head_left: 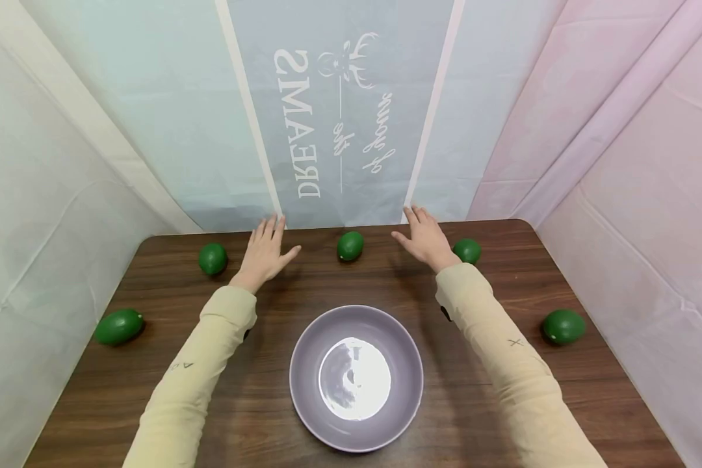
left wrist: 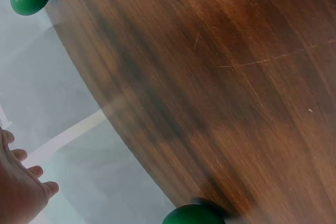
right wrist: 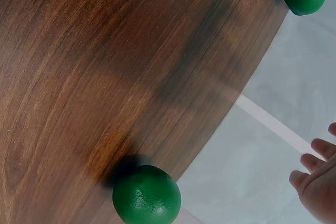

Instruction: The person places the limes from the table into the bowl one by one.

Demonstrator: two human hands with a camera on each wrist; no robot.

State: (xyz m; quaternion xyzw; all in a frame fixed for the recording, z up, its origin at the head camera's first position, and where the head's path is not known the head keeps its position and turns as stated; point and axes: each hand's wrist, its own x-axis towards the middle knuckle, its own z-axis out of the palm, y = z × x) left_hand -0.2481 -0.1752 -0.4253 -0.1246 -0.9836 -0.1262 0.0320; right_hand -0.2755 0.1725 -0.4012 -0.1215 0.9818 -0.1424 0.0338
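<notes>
Five limes (head_left: 350, 246): glossy dark green, oval to round; some show a pale end spot.
Position: on tabletop (head_left: 351, 286), arced around far side of dish (head_left: 305, 390).
Left hand (head_left: 264, 253): released, between two limes.
Right hand (head_left: 426, 240): released, beside one lime.

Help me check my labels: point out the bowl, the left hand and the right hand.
Bowl (head_left: 355, 379), head view: middle of its inside bottom.
Left hand (head_left: 262, 255), head view: back of the hand.
Right hand (head_left: 427, 240), head view: back of the hand.

Booth-like spot — cloth walls (head_left: 637, 182), table (head_left: 304, 286)
</notes>
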